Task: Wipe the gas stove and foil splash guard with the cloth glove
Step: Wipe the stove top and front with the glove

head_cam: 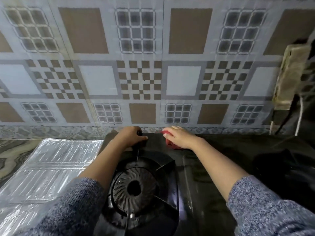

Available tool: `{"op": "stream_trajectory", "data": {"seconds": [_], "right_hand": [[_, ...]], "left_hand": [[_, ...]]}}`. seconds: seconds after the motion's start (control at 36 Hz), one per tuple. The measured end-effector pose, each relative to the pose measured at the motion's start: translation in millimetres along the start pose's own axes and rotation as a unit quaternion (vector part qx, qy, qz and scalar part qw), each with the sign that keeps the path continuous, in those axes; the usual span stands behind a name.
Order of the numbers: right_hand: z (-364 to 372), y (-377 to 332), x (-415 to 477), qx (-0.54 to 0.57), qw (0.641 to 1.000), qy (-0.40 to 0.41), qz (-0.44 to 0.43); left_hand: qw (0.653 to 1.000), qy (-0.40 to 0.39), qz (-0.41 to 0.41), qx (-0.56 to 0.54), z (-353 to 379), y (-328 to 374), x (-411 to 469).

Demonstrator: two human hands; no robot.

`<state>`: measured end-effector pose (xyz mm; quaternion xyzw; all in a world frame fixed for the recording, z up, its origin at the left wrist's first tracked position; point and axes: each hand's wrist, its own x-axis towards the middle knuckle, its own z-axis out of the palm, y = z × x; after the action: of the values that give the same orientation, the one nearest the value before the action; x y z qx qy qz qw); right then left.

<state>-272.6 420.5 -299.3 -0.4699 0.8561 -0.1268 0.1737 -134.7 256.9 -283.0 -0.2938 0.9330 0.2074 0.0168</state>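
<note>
The black gas stove fills the lower middle, its round burner and pan support right below me. My left hand grips the stove's far back edge, with a small black part showing between thumb and fingers. My right hand presses a red cloth glove onto the stove's back edge, close to the wall. The silver foil splash guard lies flat on the counter to the left of the stove.
A patterned tiled wall rises directly behind the stove. Marbled counter shows at the far left. A worn wooden post and cables stand at the right, above a dark object beside the stove.
</note>
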Motion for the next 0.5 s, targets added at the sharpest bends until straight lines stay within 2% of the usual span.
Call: {"op": "stream_trajectory", "data": {"seconds": [0.5], "right_hand": [[-25.8,69.3,-41.5,0.0,1.0,0.005,0.026]], "left_hand": [[0.997,-0.047,0.055,-0.015,36.5,89.6,11.1]]}}
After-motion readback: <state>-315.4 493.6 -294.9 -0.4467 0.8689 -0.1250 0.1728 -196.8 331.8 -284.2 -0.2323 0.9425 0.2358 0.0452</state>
